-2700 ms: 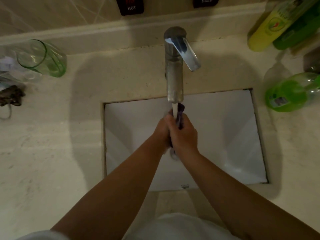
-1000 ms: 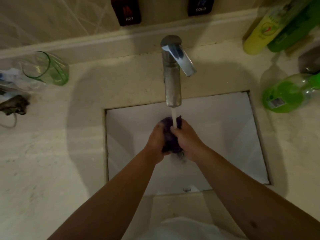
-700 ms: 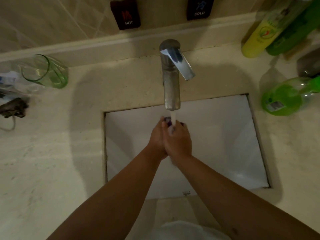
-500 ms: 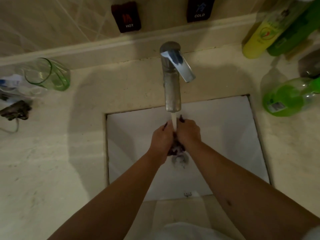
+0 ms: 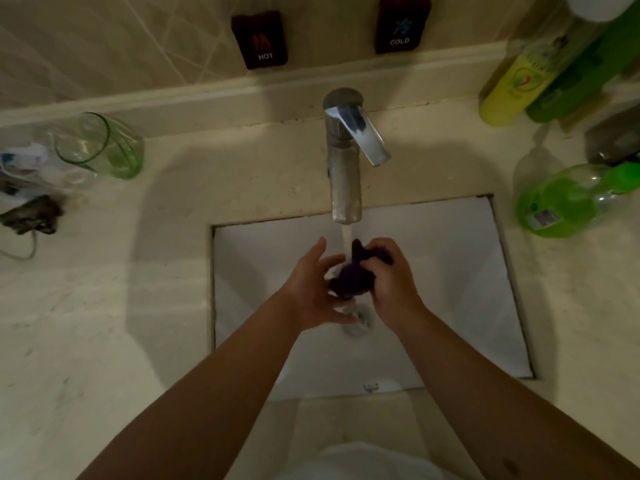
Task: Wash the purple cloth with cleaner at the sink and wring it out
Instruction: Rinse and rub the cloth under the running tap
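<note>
The purple cloth point(image 5: 351, 280) is bunched up under the running water from the chrome faucet point(image 5: 343, 157), over the white sink point(image 5: 450, 271). My right hand point(image 5: 393, 282) is closed around the cloth's right side, with a corner poking up by the water stream. My left hand point(image 5: 313, 289) sits against the cloth's left side with its palm toward it and its fingers spread. The drain point(image 5: 360, 322) shows just below both hands.
A green-tinted glass point(image 5: 100, 145) and a dark cabled object point(image 5: 31, 213) lie on the counter at left. A green liquid bottle point(image 5: 568, 200) lies at right, with a yellow bottle point(image 5: 519, 74) and a green bottle point(image 5: 585, 71) behind. HOT and COLD signs hang on the wall.
My hands have parted from their tight two-handed squeeze. The left hand's fingers have spread, and more of the cloth shows between the hands. Water keeps running.
</note>
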